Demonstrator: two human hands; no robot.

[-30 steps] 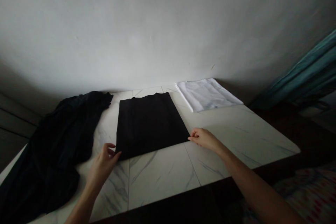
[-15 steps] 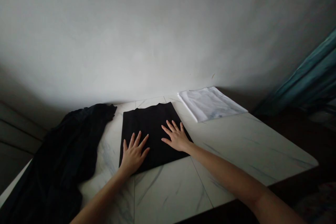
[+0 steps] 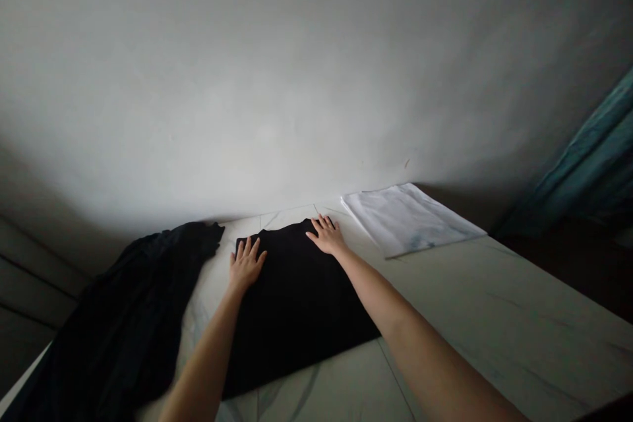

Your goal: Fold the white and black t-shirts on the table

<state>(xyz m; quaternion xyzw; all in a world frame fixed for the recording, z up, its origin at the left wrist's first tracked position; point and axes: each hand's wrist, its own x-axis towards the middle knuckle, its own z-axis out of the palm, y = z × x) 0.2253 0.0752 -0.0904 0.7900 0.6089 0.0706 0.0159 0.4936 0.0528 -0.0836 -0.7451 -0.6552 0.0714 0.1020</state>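
Fingers [image 3: 242,252] spread, we are pressing our left hand [image 3: 246,266] and right hand [image 3: 325,236] flat on the far end of a folded black garment [image 3: 297,316], its long axis running away from us along the marble table [image 3: 469,290], the right hand reaching farther.

The single camera sits on the person's head, facing forward and down past the bare right arm [image 3: 420,336] and bare left arm [image 3: 208,356], close above the white marble-veined tabletop [image 3: 494,303], while the pale grey painted wall [image 3: 297,79] fills the upper frame
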